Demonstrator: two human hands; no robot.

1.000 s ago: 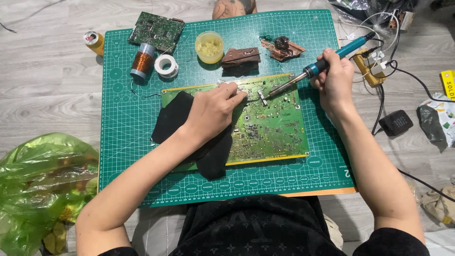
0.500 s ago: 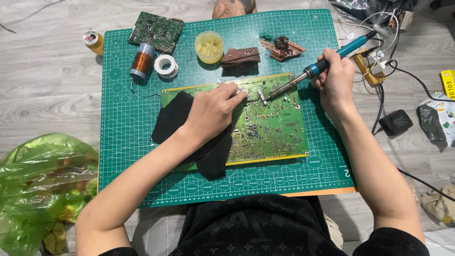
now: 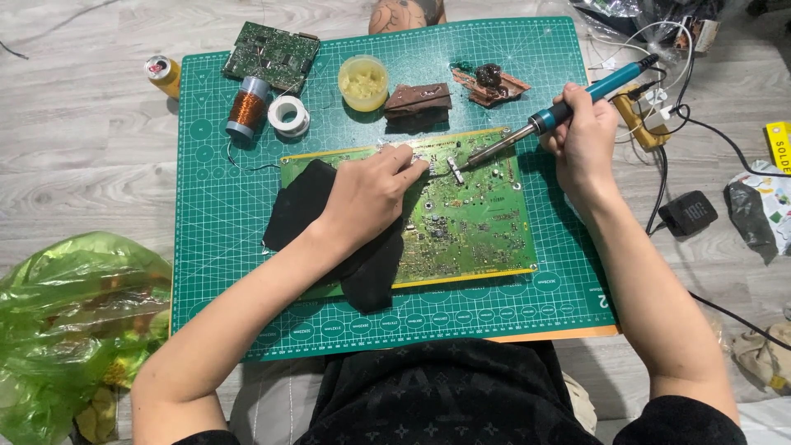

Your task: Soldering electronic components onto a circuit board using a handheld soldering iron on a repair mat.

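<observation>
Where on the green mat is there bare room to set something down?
Bare: the mat's left strip below the copper coil, and its right strip beside the circuit board. Crowded: the top edge, with tape roll, yellow tub and scraps.

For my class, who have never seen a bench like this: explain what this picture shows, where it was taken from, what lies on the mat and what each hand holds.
The picture comes from a camera on the person's head, looking down at their own two bare hands. A green gridded cutting mat covers the floor. On it lies a large green circuit board, partly over a black cloth. The right hand holds a blue-handled soldering iron, its tip down at the board. The left hand rests on the board, fingertips pinching something small that I cannot make out. Behind lie a copper wire spool, a white tape roll, a yellow round tub and a smaller green circuit board.
</observation>
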